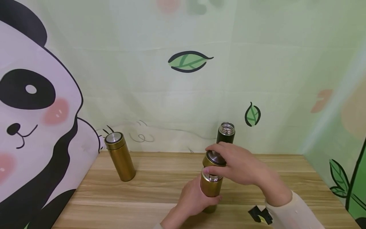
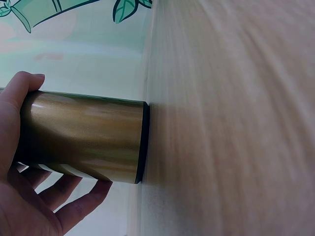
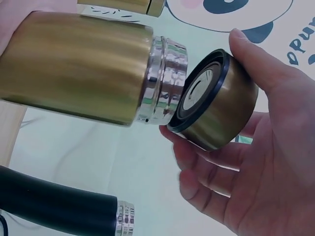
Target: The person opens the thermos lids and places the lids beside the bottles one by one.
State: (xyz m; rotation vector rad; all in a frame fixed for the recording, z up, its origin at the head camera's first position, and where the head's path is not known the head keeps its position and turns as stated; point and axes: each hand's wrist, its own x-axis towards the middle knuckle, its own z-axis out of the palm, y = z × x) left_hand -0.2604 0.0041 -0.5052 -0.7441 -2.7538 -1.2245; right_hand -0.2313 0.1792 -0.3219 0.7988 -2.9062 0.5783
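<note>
My left hand (image 1: 193, 196) grips an uncapped gold thermos bottle (image 1: 211, 189) around its body, its base down at the wooden table in the left wrist view. The shiny steel neck (image 3: 163, 83) of this bottle is exposed. With thumb and fingers, my right hand (image 1: 241, 163) holds the gold lid (image 3: 234, 110) just off the neck, tilted, its dark-rimmed underside facing the mouth. Behind the hands stands a black thermos bottle (image 1: 225, 137) without a lid, partly hidden by the right hand.
A second gold thermos bottle (image 1: 121, 160) stands capped at the table's left. A small black and yellow piece (image 1: 260, 215) lies by the right sleeve (image 1: 294, 213). Past the table's back edge hangs a pale green backdrop (image 1: 143, 79) with a panda and leaves.
</note>
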